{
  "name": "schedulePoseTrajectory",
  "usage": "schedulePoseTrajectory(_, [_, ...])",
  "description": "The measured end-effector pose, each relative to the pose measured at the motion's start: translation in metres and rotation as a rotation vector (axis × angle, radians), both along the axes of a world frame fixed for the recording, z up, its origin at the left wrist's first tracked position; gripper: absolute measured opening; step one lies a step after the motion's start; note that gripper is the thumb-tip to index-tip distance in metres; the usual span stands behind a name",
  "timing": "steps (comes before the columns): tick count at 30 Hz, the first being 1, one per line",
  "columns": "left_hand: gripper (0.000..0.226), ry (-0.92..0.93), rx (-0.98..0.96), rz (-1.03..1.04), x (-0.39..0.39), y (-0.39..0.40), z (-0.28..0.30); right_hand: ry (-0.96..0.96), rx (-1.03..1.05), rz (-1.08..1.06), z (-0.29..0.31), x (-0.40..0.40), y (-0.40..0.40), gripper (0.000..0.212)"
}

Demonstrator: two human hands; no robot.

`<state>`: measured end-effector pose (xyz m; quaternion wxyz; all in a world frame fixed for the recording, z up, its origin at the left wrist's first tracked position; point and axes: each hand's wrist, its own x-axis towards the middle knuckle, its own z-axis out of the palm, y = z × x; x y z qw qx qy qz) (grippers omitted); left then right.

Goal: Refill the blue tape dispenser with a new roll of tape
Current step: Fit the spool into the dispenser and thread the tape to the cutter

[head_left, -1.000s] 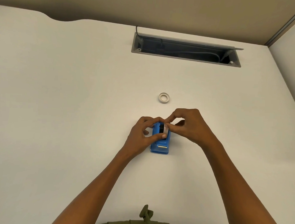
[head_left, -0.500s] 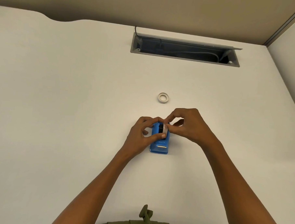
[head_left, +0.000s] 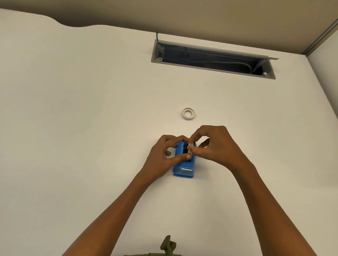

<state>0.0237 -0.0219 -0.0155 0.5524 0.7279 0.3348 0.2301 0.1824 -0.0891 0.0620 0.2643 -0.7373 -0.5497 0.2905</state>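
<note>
A blue tape dispenser (head_left: 183, 168) stands on the white desk (head_left: 67, 123), its metal cutter facing me. My left hand (head_left: 163, 153) wraps around its left side, thumb laid across the top. My right hand (head_left: 212, 147) pinches a whitish roll of tape (head_left: 190, 148) with thumb and forefinger, right at the dispenser's black slot. Whether the roll is seated in the slot is hidden by my fingers. A second white ring of tape (head_left: 188, 113) lies flat on the desk a little beyond my hands.
A grey cable tray (head_left: 213, 59) with its lid up is sunk into the desk at the back, cables inside. A beige partition wall runs behind, and another panel stands at the right edge. Olive clothing (head_left: 166, 253) shows at the bottom.
My right hand's fingers have lifted slightly at the roll, opening a small gap under the forefinger. The left hand and the dispenser stay put.
</note>
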Motion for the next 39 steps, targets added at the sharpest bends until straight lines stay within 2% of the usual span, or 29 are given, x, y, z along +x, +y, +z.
schedulePoseTrajectory(6, [0.046,0.001,-0.010,0.001,-0.0007,0.0001,-0.0011,-0.015,0.021,-0.033,-0.0022,-0.0001,0.0042,0.004])
schedulePoseTrajectory(16, [0.043,0.024,0.006,0.001,0.0004,0.0000,-0.0007,0.046,-0.040,-0.040,-0.0007,0.0011,0.0022,0.010])
schedulePoseTrajectory(29, [0.046,0.009,-0.022,0.000,-0.0008,-0.0001,-0.0004,0.056,0.003,-0.082,-0.0047,0.0041,0.0040,0.001])
schedulePoseTrajectory(34, [0.043,0.017,-0.011,-0.014,-0.0006,0.0006,-0.0012,0.043,-0.041,-0.028,-0.0009,0.0058,0.0024,0.008])
schedulePoseTrajectory(39, [0.041,0.015,-0.009,-0.011,-0.0008,0.0007,-0.0015,0.057,-0.034,-0.060,-0.0031,0.0039,0.0054,0.009])
